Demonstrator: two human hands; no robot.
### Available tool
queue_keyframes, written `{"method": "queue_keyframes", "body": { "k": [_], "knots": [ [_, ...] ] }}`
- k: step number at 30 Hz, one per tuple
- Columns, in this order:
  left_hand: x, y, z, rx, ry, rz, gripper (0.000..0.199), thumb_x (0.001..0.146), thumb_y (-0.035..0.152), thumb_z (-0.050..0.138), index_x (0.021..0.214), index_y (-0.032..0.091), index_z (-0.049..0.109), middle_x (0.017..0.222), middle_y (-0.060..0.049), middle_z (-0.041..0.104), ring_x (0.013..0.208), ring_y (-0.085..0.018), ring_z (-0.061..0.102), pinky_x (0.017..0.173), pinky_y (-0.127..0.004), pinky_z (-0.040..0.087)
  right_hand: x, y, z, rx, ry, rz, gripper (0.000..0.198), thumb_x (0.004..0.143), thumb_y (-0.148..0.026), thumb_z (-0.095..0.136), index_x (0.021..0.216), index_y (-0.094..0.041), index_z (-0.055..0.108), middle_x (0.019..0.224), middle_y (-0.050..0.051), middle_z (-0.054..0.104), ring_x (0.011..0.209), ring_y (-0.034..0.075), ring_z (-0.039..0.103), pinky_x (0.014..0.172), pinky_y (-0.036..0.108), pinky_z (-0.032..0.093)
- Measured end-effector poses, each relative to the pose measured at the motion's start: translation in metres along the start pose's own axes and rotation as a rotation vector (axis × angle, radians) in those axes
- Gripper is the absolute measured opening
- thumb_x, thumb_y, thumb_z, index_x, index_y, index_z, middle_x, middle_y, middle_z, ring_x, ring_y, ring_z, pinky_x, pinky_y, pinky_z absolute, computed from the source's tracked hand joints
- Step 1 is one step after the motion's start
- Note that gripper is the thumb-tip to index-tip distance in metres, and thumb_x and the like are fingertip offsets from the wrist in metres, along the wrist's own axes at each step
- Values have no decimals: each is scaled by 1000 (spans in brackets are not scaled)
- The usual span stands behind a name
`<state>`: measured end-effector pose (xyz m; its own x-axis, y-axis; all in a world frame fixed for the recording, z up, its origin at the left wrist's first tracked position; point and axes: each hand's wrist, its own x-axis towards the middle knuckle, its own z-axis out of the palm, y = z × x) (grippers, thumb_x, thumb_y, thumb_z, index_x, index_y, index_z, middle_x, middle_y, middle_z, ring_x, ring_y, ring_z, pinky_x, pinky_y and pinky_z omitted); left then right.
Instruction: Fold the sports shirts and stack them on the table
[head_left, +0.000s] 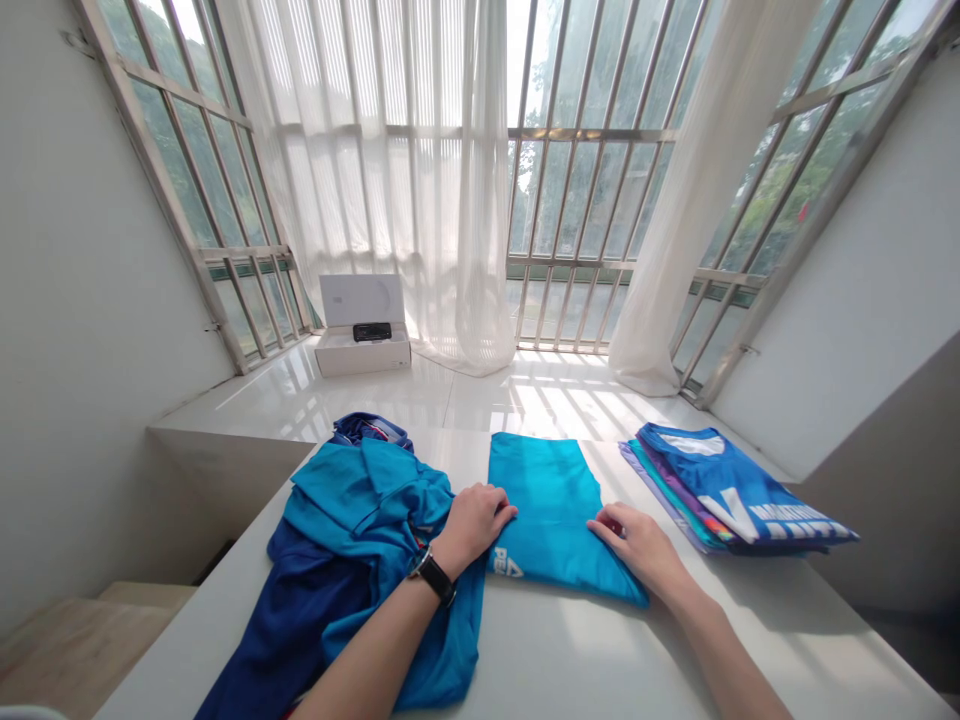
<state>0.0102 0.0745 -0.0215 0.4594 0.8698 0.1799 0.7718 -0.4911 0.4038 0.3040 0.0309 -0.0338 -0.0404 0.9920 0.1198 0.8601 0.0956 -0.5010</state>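
We have a white table [540, 650] carrying all the cloth. On it the heap [367, 530], teal over dark blue, sprawls well to the left of the stack [742, 490], with the shirt [547, 500] lying between the two. The stack is several folded garments deep, its blue top piece bearing white print. The teal shirt sits flat, just left of the stack and apart from it, folded into a panel whose near corner on the stack's side runs out to a point.

We judge the shirt light, soft and limp, with a smooth, perhaps slightly slippery weave; nothing about it looks fragile, but the layers could slide or sag if lifted by one corner. We would take both side edges together, fingers under all the layers, thumbs on top.

The left hand [474, 518] is at the edge away from the stack, its grip nearly closed; the right hand [634, 540] is at the edge facing the stack, its grip loosely curled with a small gap. We cannot tell whether either pinches cloth. The small white logo [506, 562] marks the near corner farthest from the stack.
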Motion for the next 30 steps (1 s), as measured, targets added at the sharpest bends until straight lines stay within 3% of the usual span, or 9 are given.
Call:
{"method": "queue_keyframes", "body": {
  "k": [5, 10, 18, 30],
  "knots": [
    [-3, 0, -3, 80, -9, 1, 24, 102, 37, 56, 91, 20, 70, 95, -5, 71, 87, -20, 65, 71, -27, 46, -2, -5, -2, -73, 30, 1, 41, 95, -55, 44, 77, -26, 67, 89, 3, 71, 83, 23, 68, 72, 32, 45],
    [-6, 1, 0, 62, 63, 67, 40, 105, 43, 45, 89, 20, 73, 94, -7, 70, 88, -20, 64, 76, -30, 47, -3, -11, -5, -24, -13, -25, 44, 95, -60, 44, 86, -28, 74, 97, 4, 72, 92, 24, 68, 80, 33, 47],
    [-7, 0, 2, -59, 54, 92, 28, 97, 43, 62, 86, 20, 74, 92, -5, 69, 88, -21, 63, 76, -30, 48, -2, -5, -2, -14, -30, -49, 38, 92, -54, 51, 80, -25, 72, 94, 6, 71, 87, 25, 67, 79, 34, 49],
    [-8, 1, 3, -83, 7, 57, 21, 97, 39, 63, 91, 20, 69, 93, -4, 69, 84, -19, 64, 72, -27, 47, -3, -2, -2, -41, -29, 10, 36, 91, -55, 51, 78, -24, 61, 86, 5, 73, 80, 24, 67, 70, 32, 45]
  ]
}}
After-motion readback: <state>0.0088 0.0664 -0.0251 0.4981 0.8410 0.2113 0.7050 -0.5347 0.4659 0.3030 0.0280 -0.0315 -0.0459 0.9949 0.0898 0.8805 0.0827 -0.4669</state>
